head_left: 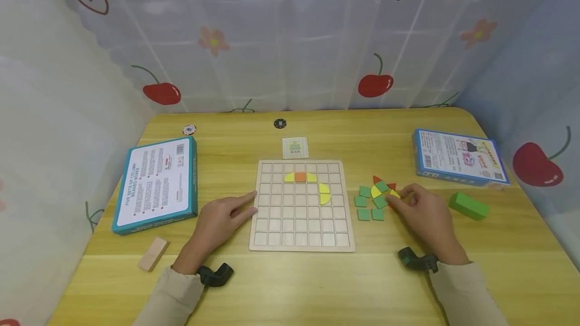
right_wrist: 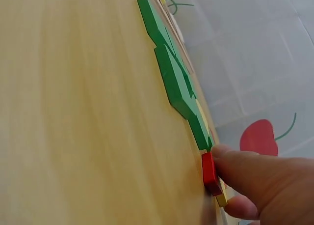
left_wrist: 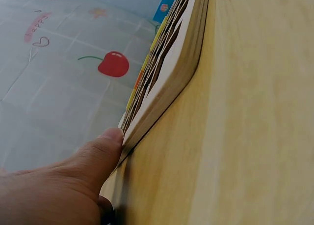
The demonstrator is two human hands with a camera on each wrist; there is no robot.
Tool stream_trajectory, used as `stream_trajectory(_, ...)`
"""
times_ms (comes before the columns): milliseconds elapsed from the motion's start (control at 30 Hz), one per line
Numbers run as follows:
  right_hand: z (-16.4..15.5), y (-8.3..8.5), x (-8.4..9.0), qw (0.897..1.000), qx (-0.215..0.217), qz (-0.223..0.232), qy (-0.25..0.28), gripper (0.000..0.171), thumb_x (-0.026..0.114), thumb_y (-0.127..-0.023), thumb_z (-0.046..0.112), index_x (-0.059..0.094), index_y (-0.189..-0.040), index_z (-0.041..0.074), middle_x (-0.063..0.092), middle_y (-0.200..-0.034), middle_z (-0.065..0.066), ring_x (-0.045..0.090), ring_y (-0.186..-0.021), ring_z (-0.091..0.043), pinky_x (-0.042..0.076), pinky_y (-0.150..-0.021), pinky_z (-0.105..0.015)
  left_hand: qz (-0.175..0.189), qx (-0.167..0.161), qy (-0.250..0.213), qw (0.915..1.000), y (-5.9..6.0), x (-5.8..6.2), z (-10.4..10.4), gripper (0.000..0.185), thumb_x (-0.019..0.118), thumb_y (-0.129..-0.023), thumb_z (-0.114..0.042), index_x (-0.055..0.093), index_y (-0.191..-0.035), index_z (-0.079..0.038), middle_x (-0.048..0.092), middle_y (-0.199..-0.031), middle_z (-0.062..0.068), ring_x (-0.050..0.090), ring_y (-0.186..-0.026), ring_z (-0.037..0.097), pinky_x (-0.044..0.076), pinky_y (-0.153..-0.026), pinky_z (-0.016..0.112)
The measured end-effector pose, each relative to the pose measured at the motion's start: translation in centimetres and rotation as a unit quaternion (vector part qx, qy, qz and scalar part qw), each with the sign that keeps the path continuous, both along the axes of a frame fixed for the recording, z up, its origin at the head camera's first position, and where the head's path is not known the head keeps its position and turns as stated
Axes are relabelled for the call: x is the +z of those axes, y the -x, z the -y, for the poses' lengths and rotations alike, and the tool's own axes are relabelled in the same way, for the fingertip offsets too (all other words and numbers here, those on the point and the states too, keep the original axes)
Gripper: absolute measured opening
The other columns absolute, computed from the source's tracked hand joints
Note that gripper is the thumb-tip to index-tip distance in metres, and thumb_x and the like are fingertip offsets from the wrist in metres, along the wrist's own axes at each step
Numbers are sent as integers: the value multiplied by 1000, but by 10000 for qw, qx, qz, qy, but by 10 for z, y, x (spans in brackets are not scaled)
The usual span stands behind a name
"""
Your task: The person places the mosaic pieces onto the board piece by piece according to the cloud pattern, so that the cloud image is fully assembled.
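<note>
A square wooden grid board (head_left: 301, 250) lies mid-table. An orange square (head_left: 300, 177) sits in its upper part between two yellow quarter-circles, with two more yellow quarter-circles (head_left: 324, 188) lower right. My left hand (head_left: 222, 220) rests at the board's left edge, fingers extended and fingertips against its side. Right of the board lies a loose pile of green squares (head_left: 364, 214), red triangles (head_left: 377, 180) and yellow pieces. At the pile's right side my right hand (head_left: 426, 213) pinches a yellow piece (head_left: 394, 193) between thumb and finger. A red piece (right_wrist: 211, 173) shows beside the thumb in the right wrist view.
A small pattern card (head_left: 295, 155) lies behind the board. A teal box (head_left: 154, 180) and a wooden block (head_left: 153, 254) are on the left; a blue box (head_left: 459, 157) and a green block (head_left: 468, 206) are on the right. Two round chips (head_left: 280, 124) lie near the back edge.
</note>
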State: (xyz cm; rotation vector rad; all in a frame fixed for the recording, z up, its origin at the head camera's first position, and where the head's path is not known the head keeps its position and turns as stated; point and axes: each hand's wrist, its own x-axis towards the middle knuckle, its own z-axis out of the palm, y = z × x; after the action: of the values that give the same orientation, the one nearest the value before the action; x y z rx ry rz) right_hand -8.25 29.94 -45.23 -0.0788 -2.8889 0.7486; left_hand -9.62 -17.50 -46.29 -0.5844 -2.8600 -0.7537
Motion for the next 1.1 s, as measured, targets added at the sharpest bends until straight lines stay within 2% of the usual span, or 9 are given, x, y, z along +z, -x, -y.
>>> stream_trajectory(133, 1, -2, 3, 9999, -73, 81, -103, 52, 73, -91, 56, 71, -104, 6, 53, -64, 0, 45, -56, -18, 33, -48, -32, -53, -24, -4, 10000, 0, -1, 0, 44, 71, -96, -46, 69, -136, -29, 34, -57, -15, 32, -54, 4, 33, -53, 27)
stream_trajectory(333, 2, -7, 11, 9993, 97, 210, -293, 56, 71, -93, 53, 73, -116, 3, 53, -65, 2, 45, -57, -17, 32, -48, -32, -120, -52, -45, 9999, 0, -1, 0, 43, 72, -96, -44, 69, -136, -29, 35, -56, -15, 32, -54, 4, 31, -52, 27)
stream_trajectory(533, 10, -9, 15, 9993, -14, 55, -374, 40, 73, -94, 36, 75, -110, 0, 49, -57, 3, 43, -53, -17, 32, -48, -33, -170, -37, -81, 9998, 0, -2, 1, 43, 72, -95, -44, 69, -135, -29, 34, -56, -15, 31, -53, 3, 30, -51, 26)
stream_trajectory(800, 17, -7, 15, 9981, -165, -20, -587, 35, 74, -91, 28, 75, -104, -5, 68, -66, -6, 51, -53, -20, 35, -43, -33, -128, -30, -55, 9999, -1, -1, 1, 42, 72, -96, -44, 69, -135, -29, 35, -56, -15, 32, -53, 4, 31, -51, 27)
stream_trajectory(1000, 20, -7, 15, 9980, -251, -268, -506, 34, 72, -89, 24, 73, -104, -6, 65, -64, -7, 50, -51, -19, 34, -43, -33, -78, -68, -65, 9999, 1, -1, 1, 43, 70, -96, -46, 69, -136, -29, 36, -55, -15, 31, -53, 4, 32, -52, 27)
stream_trajectory(1100, 25, -6, 17, 9977, -226, -511, -390, 30, 71, -89, 24, 74, -104, -2, 56, -59, -2, 44, -50, -18, 30, -43, -33, -110, -59, -45, 9999, 2, -1, 0, 42, 70, -96, -46, 69, -135, -29, 36, -55, -15, 32, -54, 4, 32, -52, 27)
